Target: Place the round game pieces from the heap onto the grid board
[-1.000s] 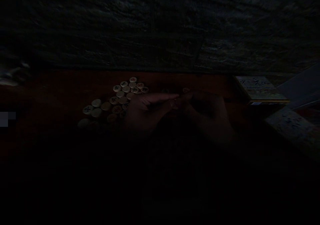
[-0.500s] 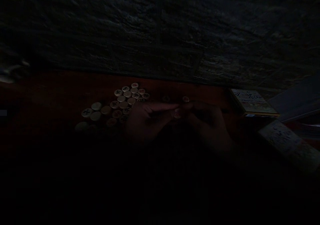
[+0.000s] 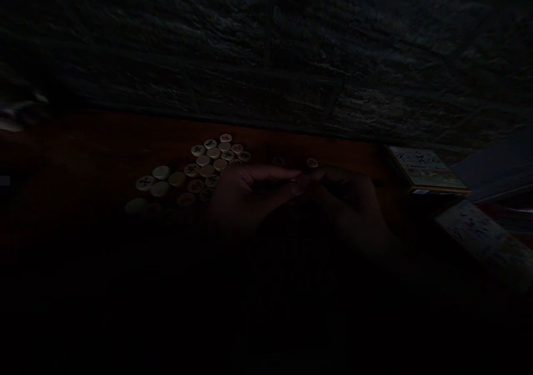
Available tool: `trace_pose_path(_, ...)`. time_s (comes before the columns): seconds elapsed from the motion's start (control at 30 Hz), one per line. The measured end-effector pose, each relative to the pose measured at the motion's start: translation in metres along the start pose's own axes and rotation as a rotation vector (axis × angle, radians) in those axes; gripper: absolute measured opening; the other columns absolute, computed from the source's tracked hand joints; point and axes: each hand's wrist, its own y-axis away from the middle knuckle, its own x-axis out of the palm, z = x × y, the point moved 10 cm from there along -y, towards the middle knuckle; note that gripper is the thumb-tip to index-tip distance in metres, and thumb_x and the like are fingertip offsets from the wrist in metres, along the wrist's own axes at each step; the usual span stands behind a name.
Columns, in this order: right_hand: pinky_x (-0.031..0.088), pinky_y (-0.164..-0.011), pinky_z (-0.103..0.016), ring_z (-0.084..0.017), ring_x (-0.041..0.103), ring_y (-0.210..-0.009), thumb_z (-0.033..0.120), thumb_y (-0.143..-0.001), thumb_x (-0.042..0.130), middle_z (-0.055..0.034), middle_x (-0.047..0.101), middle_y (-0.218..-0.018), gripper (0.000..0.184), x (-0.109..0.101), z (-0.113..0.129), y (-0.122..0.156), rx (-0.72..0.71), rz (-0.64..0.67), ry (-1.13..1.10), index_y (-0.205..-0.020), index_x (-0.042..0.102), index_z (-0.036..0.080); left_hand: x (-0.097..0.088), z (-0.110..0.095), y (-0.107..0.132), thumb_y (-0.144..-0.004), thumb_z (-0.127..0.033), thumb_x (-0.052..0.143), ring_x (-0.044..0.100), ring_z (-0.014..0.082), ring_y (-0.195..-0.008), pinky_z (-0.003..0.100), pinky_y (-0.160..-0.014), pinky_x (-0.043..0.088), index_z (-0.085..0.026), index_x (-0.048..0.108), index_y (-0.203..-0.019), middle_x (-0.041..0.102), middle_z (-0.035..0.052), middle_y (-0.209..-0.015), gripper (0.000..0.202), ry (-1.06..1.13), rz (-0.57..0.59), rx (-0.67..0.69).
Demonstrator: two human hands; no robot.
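The scene is very dark. My left hand (image 3: 245, 194) and my right hand (image 3: 347, 200) meet fingertip to fingertip above the table, both closed in a pinch. A round Chinese chess piece is between their fingers, now almost wholly hidden by them. To the left lie several pale wooden Chinese chess pieces (image 3: 206, 171) in a loose cluster, some with red or dark characters, others blank side up. My left hand covers part of that cluster. Just beyond my right fingertips sits a single red-marked piece (image 3: 312, 163), with a dim piece (image 3: 278, 161) to its left.
A reddish-brown table (image 3: 125, 136) runs along a rough stone wall (image 3: 266, 47). At the right lies a flat printed box (image 3: 427, 168), with another printed panel (image 3: 478, 239) in front of it. A blurred pale object (image 3: 20, 111) is at the far left.
The red-marked piece between my hands was visible before; my fingers now cover it and have drawn closer together. The view has shifted slightly. The pieces on the table lie as before.
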Motion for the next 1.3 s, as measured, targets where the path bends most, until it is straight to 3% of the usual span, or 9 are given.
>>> trace_pose_path(0.17,0.055,-0.058,-0.021,-0.012,0.069,-0.061,0.042,-0.085,0.086,-0.0008,0.077,-0.073,0.023,0.0,-0.003,0.0,0.02,-0.013,0.036,-0.083,0.081,0.02,-0.001,0.003,0.001,-0.086,-0.024,0.084,0.082,0.0176,-0.083,0.025,-0.075,0.067,-0.023,0.087,-0.095,0.086,0.0015,-0.093,0.009,0.09,-0.024,-0.074)
trace_pose_path(0.33,0.059,-0.068,-0.022,-0.013,0.074,-0.07,0.037,-0.079,0.092,-0.0021,0.08,-0.08,0.023,0.0,-0.009,-0.001,0.011,0.005,-0.026,-0.087,0.08,0.019,-0.003,0.002,0.001,-0.086,-0.019,0.082,0.082,0.0194,-0.09,0.027,-0.081,0.068,-0.023,0.086,-0.096,0.086,0.0021,-0.102,0.011,0.078,-0.032,-0.063)
trace_pose_path(0.53,0.057,-0.062,-0.02,-0.012,0.072,-0.067,0.038,-0.08,0.091,-0.001,0.078,-0.079,0.023,-0.004,-0.01,0.0,0.021,-0.025,-0.061,-0.084,0.08,0.019,0.004,-0.003,0.004,-0.087,-0.024,0.083,0.08,0.0233,-0.107,0.031,-0.094,0.066,-0.025,0.085,-0.108,0.083,0.0033,-0.116,0.021,-0.001,0.043,-0.02)
trace_pose_path(0.7,0.054,-0.055,-0.018,-0.01,0.068,-0.058,0.038,-0.085,0.087,0.0013,0.075,-0.071,0.018,0.001,-0.009,0.001,0.051,0.002,-0.103,-0.087,0.082,0.021,0.004,-0.005,0.002,-0.083,-0.019,0.085,0.081,0.0227,-0.105,0.031,-0.094,0.065,-0.024,0.083,-0.113,0.083,0.0044,-0.116,0.03,-0.055,0.045,0.049)
trace_pose_path(0.83,0.054,-0.057,-0.017,-0.009,0.067,-0.06,0.036,-0.087,0.085,0.0021,0.074,-0.071,0.015,0.001,-0.008,0.002,0.062,0.005,-0.105,-0.093,0.083,0.022,0.005,-0.002,0.001,-0.086,-0.022,0.084,0.081,0.0239,-0.105,0.033,-0.092,0.066,-0.024,0.083,-0.114,0.083,0.0051,-0.116,0.028,-0.026,0.05,-0.003)
trace_pose_path(1.0,0.055,-0.055,-0.016,-0.01,0.07,-0.063,0.03,-0.08,0.092,0.0013,0.077,-0.076,0.018,0.003,-0.006,0.001,0.045,0.022,-0.159,-0.092,0.082,0.021,0.003,-0.001,0.003,-0.089,-0.024,0.083,0.078,0.023,-0.113,0.032,-0.099,0.064,-0.027,0.084,-0.11,0.082,0.0018,-0.12,0.022,0.065,0.028,-0.068)
trace_pose_path(1.3,0.06,-0.065,-0.021,-0.012,0.073,-0.071,0.029,-0.076,0.094,-0.0002,0.079,-0.082,0.023,-0.001,-0.01,-0.001,-0.014,0.008,-0.065,-0.091,0.079,0.021,0.0,0.0,0.002,-0.088,-0.022,0.083,0.081,0.0193,-0.103,0.027,-0.093,0.065,-0.027,0.086,-0.101,0.085,0.0003,-0.109,0.014,0.113,-0.012,-0.055)
